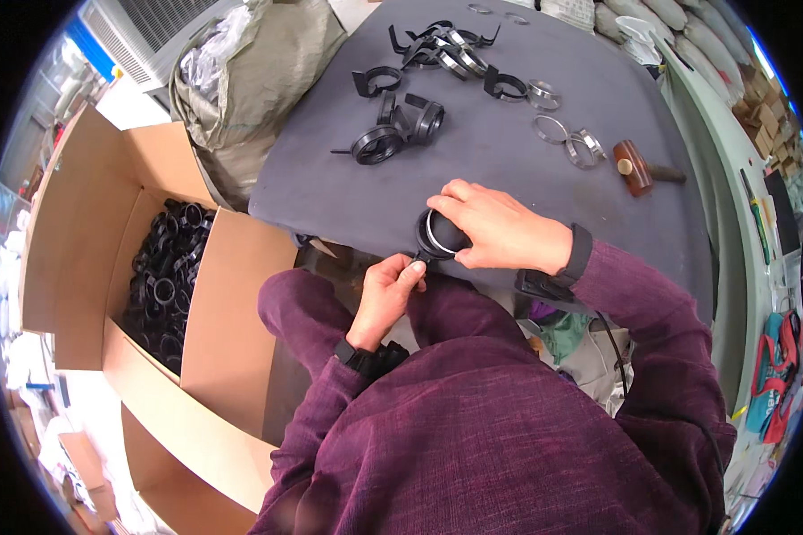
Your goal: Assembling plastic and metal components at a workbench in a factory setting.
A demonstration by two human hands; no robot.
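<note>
At the table's near edge, my left hand (388, 296) pinches the short handle of a black plastic ring (421, 235). My right hand (500, 223) is closed around the same ring from above, its fingers curled over the far rim and its thumb on the near side. A bright silver metal ring (432, 234) lies against the black one under my right hand; how far it is seated I cannot tell. Farther off on the table are several black rings with handles (379, 143) and loose silver rings (584, 148).
A mallet (635, 169) with a brown head lies at the table's right. On my left, an open cardboard box (232, 294) holds a heap of black rings (165, 290). Behind it stands a stuffed woven sack (259, 80). The grey table (509, 134) stretches ahead of my knees.
</note>
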